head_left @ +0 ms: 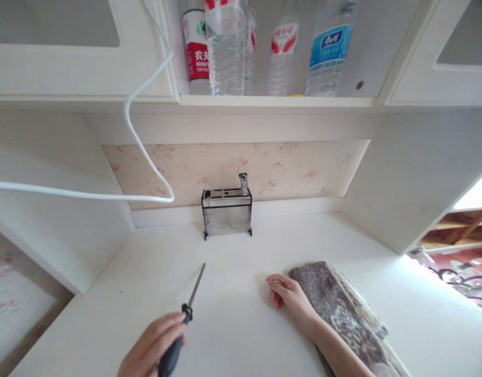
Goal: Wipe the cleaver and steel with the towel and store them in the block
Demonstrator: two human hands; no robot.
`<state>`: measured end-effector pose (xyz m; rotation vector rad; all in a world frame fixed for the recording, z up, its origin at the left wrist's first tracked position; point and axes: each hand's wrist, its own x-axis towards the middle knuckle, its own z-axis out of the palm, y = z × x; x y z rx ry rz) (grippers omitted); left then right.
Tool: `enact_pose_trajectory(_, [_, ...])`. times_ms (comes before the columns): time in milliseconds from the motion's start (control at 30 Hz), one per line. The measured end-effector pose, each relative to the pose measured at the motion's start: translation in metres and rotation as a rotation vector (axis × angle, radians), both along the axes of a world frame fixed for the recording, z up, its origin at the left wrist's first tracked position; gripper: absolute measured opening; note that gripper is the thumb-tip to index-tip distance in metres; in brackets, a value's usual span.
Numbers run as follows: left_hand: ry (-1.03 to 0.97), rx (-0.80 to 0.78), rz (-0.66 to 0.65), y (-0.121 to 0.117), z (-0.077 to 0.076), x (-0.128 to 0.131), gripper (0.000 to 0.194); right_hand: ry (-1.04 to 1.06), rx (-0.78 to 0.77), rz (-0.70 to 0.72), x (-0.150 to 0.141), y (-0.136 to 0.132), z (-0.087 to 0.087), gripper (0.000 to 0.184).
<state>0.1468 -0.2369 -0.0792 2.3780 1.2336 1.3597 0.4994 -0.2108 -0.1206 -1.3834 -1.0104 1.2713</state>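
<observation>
My left hand (156, 343) is closed around the black handle of a sharpening steel (196, 287). Its grey rod points up and away over the white counter. My right hand (290, 296) rests on the counter with its fingers curled in, and I see nothing in them. Just beside that hand and under the forearm lies a folded grey-brown patterned cloth (335, 303). Farther back, a knife block (227, 217) with clear sides and a black frame stands near the wall. One speckled handle (244, 183) sticks up from its right end.
Overhead, an open cabinet shelf (276, 102) holds several bottles, among them a blue-labelled water bottle (330, 50). A white cable (141, 136) hangs at the left, close to the camera. Side panels (413, 173) bound the counter (241, 330).
</observation>
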Motion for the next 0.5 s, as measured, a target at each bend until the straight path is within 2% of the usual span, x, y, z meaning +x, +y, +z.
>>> enact_pose_trajectory(33, [-0.080,-0.048,0.059,0.012,0.015,-0.001,0.022,0.013,0.008,-0.004,0.001,0.000,0.000,0.037])
enact_pose_trajectory(100, [-0.221,-0.251,0.190,0.039,0.053,-0.001,0.030,0.018,0.014,0.010,0.002,0.001,-0.001,0.039])
enact_pose_trajectory(167, [-0.371,-0.364,0.205,0.064,0.096,0.005,0.041,0.010,0.010,0.035,0.002,0.000,-0.003,0.041])
enact_pose_trajectory(233, [-0.597,-0.270,0.145,0.086,0.137,0.017,0.044,-0.004,0.011,0.056,0.002,-0.001,-0.004,0.041])
enact_pose_trajectory(300, [-0.680,-0.157,0.057,0.107,0.169,0.033,0.044,-0.014,0.012,0.075,0.002,-0.002,-0.003,0.041])
enact_pose_trajectory(400, [-0.808,-0.038,-0.032,0.144,0.199,0.058,0.031,-0.012,0.006,0.080,0.002,-0.003,0.000,0.042])
enact_pose_trajectory(500, [-0.917,-0.003,-0.085,0.187,0.214,0.076,0.030,-0.004,0.002,0.071,0.002,-0.002,0.001,0.043])
